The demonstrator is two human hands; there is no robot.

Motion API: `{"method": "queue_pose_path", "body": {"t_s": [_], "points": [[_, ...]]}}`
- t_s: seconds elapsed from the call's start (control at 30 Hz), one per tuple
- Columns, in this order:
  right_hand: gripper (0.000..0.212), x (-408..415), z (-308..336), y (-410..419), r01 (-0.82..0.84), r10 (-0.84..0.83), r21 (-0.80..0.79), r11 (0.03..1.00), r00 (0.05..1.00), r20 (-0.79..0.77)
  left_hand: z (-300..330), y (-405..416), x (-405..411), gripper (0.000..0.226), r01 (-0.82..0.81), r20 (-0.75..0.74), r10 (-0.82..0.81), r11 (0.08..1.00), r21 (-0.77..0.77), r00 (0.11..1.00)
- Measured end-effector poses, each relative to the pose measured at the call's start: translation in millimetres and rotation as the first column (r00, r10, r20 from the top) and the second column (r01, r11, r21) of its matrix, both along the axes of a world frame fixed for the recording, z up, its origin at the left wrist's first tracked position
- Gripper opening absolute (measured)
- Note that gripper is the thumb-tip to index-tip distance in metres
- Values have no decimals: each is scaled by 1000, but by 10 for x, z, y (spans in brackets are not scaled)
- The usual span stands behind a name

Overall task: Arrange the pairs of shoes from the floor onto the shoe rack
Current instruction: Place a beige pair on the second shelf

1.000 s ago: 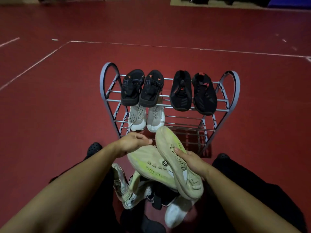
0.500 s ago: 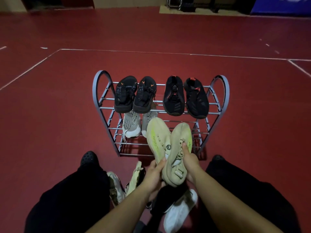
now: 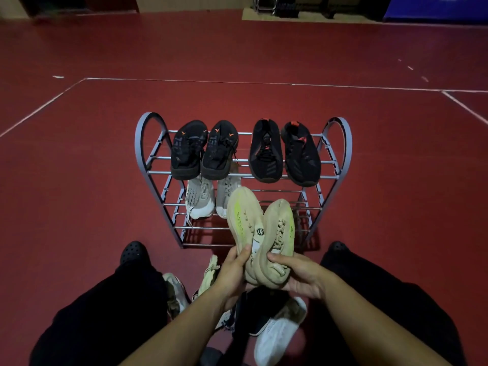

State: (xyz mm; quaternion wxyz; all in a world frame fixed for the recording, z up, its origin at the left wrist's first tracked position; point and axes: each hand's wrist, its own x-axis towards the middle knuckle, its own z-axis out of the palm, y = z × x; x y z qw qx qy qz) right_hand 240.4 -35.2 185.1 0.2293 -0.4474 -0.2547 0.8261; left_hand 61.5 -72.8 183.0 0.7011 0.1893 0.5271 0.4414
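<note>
A grey metal shoe rack (image 3: 148,165) stands on the red floor ahead. Its top shelf holds two black pairs (image 3: 203,151) (image 3: 284,154). A pale grey pair (image 3: 200,199) sits on the middle shelf at the left. I hold a beige pair of sneakers with neon-green stripes (image 3: 261,228) side by side, toes pointing at the rack, in front of its lower right part. My left hand (image 3: 232,276) grips the left shoe's heel and my right hand (image 3: 298,276) grips the right shoe's heel.
More shoes lie on the floor between my legs: a beige one (image 3: 208,278), a grey one (image 3: 175,294) and a white one (image 3: 277,331) with dark shoes around it. My black-trousered knees flank the pile. Open red floor surrounds the rack.
The beige shoes were turned from soles-up to side by side with toes forward, and both hands shifted to grip the heels. The view tilted slightly upward.
</note>
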Motion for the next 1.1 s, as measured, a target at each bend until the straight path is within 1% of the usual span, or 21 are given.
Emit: {"method": "queue_pose_path", "body": {"t_s": [0.07,0.17,0.23,0.33,0.43,0.47,0.5,0.57,0.6,0.7,0.77,0.93,1.0,1.1], "points": [[52,35,-28,13,-4,4,-6,1000,1000,-25,-34,8,-11,31,31,0,-31,999,-15,1000],[46,62,0,4,8,-9,-13,1000,997,-77,-72,52,-19,30,55,-19,-55,998,-15,998],[44,96,45,15,48,-48,-5,999,995,-89,-75,112,-26,30,48,-27,-48,999,-8,998],[49,163,59,95,169,-169,26,985,986,-11,-95,242,-30,31,8,-53,-8,1000,-1,999],[63,231,27,232,349,-357,87,933,929,97,-139,399,-23,31,-29,-80,29,1000,2,996],[61,261,13,277,390,-399,99,915,912,97,-144,452,-16,31,-36,-81,36,999,1,996],[55,292,6,321,418,-426,99,903,901,81,-155,507,-9,31,-41,-82,41,999,4,996],[41,371,-2,394,434,-440,88,897,896,66,-171,619,19,31,-53,-95,54,998,20,994],[38,407,-10,427,432,-438,86,898,897,67,-171,670,39,32,-65,-98,67,998,27,993],[37,462,-50,540,419,-427,103,902,902,70,-183,831,90,40,-110,-122,114,993,41,986],[37,459,-113,636,445,-453,96,890,888,77,-199,953,137,44,-107,-157,112,993,43,981],[35,469,-337,957,537,-542,78,840,838,66,-313,1295,257,38,-93,-193,102,994,58,976],[35,472,-400,1106,551,-555,72,831,830,59,-351,1425,295,39,-90,-201,104,993,77,974],[33,469,-478,1333,553,-556,63,831,830,47,-442,1635,371,37,-103,-181,113,993,63,977]]}}
